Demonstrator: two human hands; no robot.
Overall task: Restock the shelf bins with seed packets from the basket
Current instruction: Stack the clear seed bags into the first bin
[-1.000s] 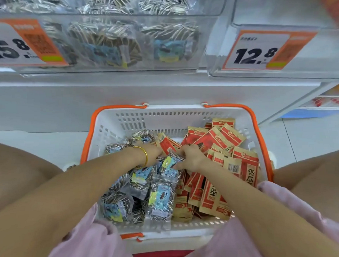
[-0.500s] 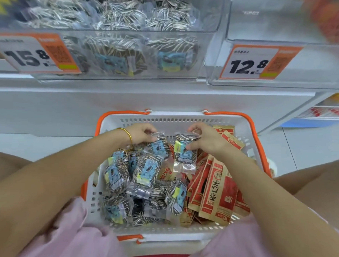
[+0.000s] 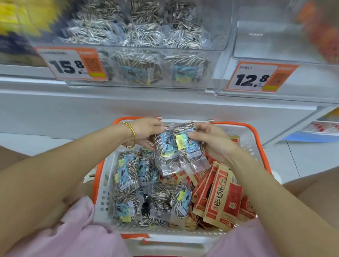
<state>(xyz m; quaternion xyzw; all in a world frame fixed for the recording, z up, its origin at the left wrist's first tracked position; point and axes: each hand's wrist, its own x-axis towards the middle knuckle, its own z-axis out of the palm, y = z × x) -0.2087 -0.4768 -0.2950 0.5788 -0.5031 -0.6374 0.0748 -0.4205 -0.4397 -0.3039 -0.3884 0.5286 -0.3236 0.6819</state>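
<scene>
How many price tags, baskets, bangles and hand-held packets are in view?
Price tags: 2 (15.8 tag, 12.8 tag)
Baskets: 1 (basket)
Bangles: 1 (bangle)
Held packets: 2 (left packet in left hand, right packet in right hand)
Total: 6

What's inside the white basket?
Striped seed packets on the left, red packets on the right. They cover the basket floor, hiding anything underneath. Left hand and right hand hold two more striped ones above.
</scene>
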